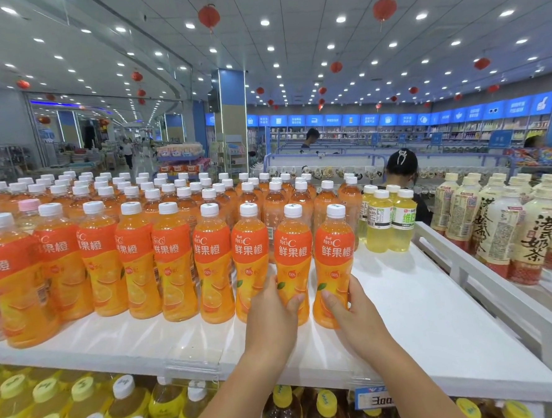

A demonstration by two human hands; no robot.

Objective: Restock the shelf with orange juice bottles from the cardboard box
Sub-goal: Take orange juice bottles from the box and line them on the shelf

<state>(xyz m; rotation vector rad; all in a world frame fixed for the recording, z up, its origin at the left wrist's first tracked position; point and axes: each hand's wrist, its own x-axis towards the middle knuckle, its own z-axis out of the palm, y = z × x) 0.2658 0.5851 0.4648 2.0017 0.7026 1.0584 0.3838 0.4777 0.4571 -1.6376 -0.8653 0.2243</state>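
Both hands are up at the shelf (420, 313): the left hand (271, 309) grips the lower half of one juice bottle (293, 256), the right hand (355, 310) grips the last bottle (334, 257) in the front row, both upright on the white board. Nine orange bottles make that front row, the leftmost cut off by the frame edge; the rows behind blur together, too many to count. Four pale yellow bottles (387, 221) stand just right of them. The box is out of view.
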